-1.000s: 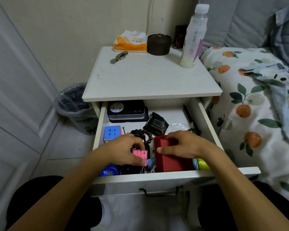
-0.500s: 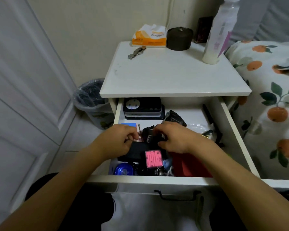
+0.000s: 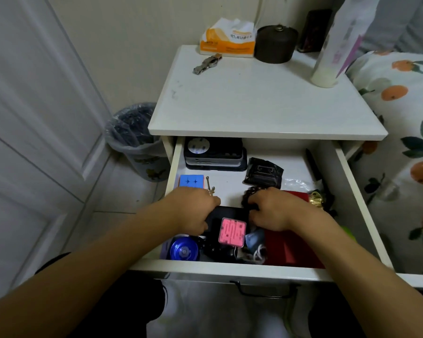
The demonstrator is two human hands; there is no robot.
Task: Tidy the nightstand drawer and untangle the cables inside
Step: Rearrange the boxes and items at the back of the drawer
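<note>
Between the two hands lies a flat black thing [image 3: 226, 212] in the open drawer [image 3: 230, 267]. The left hand [image 3: 193, 211] curls its fingers round the left end of it. The right hand [image 3: 272, 209] curls round the right end, and touches a string of dark beads [image 3: 247, 195] too (how tight it holds, I cannot tell). Just below the hands sits a pink maze toy [image 3: 232, 232]. Below the left hand is a blue round thing [image 3: 184, 248]. Under the right wrist lies a red box [image 3: 288, 250]. White cables [image 3: 258, 252] bunch up below the right hand.
</note>
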